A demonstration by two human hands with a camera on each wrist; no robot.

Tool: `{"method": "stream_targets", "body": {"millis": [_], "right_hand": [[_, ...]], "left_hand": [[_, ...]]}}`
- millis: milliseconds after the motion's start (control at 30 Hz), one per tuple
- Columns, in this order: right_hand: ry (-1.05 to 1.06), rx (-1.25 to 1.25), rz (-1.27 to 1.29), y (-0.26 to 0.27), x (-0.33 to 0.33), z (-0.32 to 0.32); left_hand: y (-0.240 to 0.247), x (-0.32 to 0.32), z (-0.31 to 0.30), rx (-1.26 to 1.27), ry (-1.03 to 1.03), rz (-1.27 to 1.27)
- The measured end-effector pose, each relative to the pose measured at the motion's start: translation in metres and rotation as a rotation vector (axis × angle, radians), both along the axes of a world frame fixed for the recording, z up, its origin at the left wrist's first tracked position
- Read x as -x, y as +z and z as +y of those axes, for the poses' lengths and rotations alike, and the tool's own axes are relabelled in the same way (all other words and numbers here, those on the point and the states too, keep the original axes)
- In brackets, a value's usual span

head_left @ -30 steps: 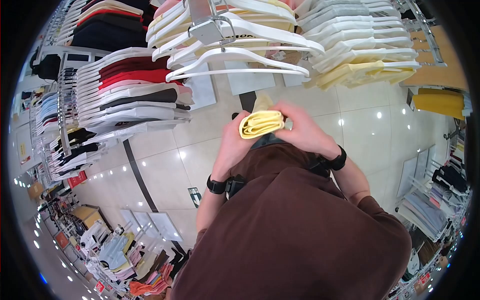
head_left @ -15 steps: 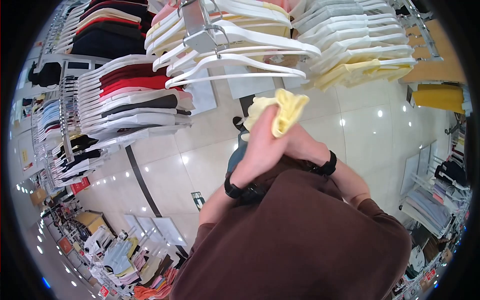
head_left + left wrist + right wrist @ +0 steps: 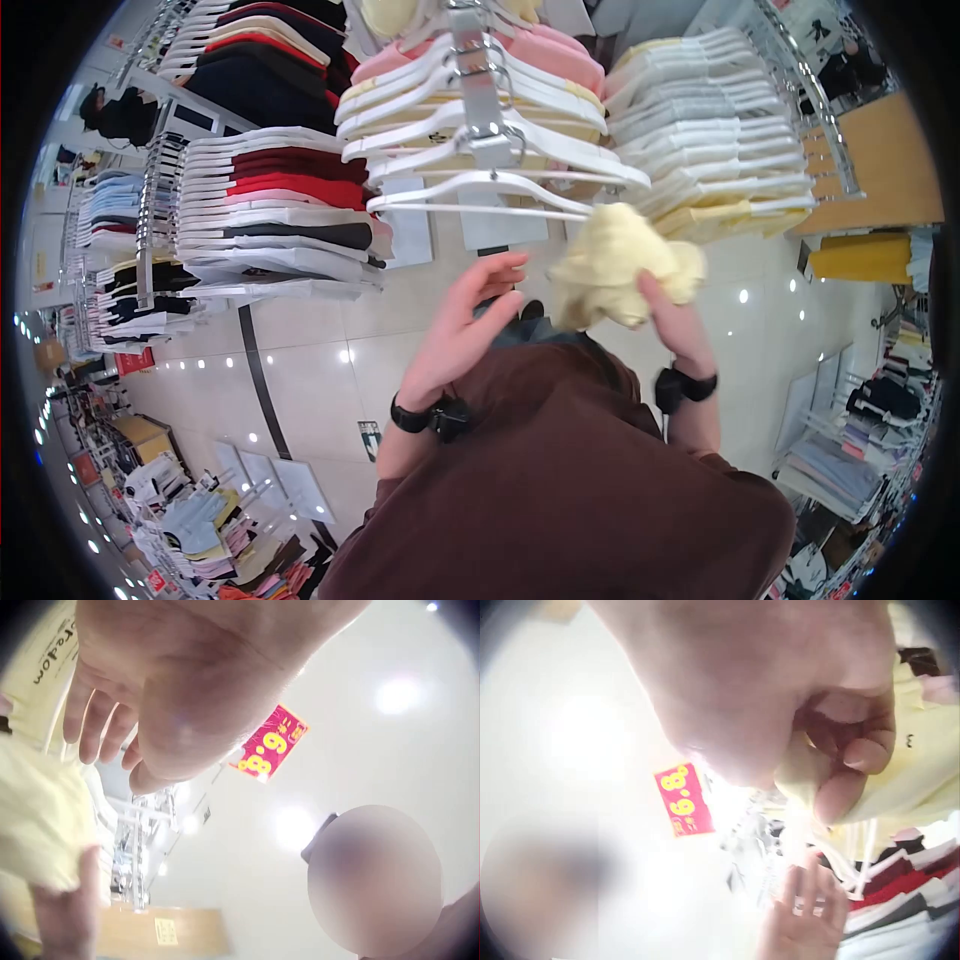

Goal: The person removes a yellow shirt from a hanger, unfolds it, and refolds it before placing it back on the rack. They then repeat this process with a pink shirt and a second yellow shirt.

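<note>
A pale yellow garment (image 3: 620, 262), bunched into a loose bundle, is held up in my right hand (image 3: 682, 325), its thumb lying over the near side. In the right wrist view the curled fingers (image 3: 844, 791) of that hand grip a fold of yellow cloth (image 3: 799, 774). My left hand (image 3: 455, 325) is off to the left, apart from the garment, with its fingers spread and nothing in them. The left wrist view shows its bare palm (image 3: 187, 682). Just beyond both hands hangs an empty white hanger (image 3: 480, 184), its right end hidden behind the bundle.
Several white hangers with pink and yellow clothes hang from a metal rail arm (image 3: 480, 95) ahead. Racks of dark, red and white clothes (image 3: 300, 190) stand left, grey, white and yellow tops (image 3: 730, 150) right. Tiled floor (image 3: 310, 330) lies below.
The yellow garment, first a neat roll held in both hands, has loosened into a bundle and moved right with the right hand. The left hand has let go and drawn left.
</note>
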State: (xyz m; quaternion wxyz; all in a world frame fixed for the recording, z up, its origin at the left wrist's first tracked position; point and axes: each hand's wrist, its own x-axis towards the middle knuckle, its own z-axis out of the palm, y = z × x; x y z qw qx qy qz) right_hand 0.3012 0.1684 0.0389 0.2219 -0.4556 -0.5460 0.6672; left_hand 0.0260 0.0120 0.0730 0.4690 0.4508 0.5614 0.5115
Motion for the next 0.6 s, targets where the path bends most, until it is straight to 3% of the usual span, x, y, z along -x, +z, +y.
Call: {"method": "stream_targets", "body": {"millis": [67, 100, 200, 233, 333, 367, 400, 500, 567, 600], "right_hand": [[-0.056, 0.051, 0.274, 0.014, -0.043, 0.027], [-0.307, -0.036, 0.378, 0.032, -0.042, 0.034], [-0.649, -0.224, 0.575, 0.112, -0.036, 0.072], [-0.689, -0.366, 0.615, 0.140, -0.020, 0.084], [-0.508, -0.615, 0.796, 0.207, 0.018, 0.133], [-0.574, -0.731, 0.799, 0.227, 0.042, 0.153], [-0.555, -0.872, 0.775, 0.243, 0.069, 0.169], [-0.463, -1.213, 0.338, 0.276, 0.157, 0.219], [-0.345, -1.951, -0.376, 0.282, 0.228, 0.196], [-0.003, -1.913, -0.149, 0.286, 0.262, 0.201]], "left_hand": [[-0.017, 0.021, -0.010, 0.082, 0.109, -0.197], [-0.019, 0.030, -0.013, 0.059, 0.118, -0.198], [-0.023, 0.051, -0.019, 0.071, 0.185, -0.405], [-0.023, 0.057, -0.019, 0.053, 0.187, -0.410], [-0.022, 0.077, -0.016, 0.013, 0.242, -0.404], [-0.022, 0.083, -0.016, 0.001, 0.253, -0.406], [-0.021, 0.090, -0.015, -0.012, 0.263, -0.407], [-0.018, 0.106, -0.017, -0.048, 0.258, -0.423], [-0.023, 0.114, -0.020, -0.059, 0.262, -0.429], [-0.027, 0.118, -0.022, -0.057, 0.275, -0.440]]}}
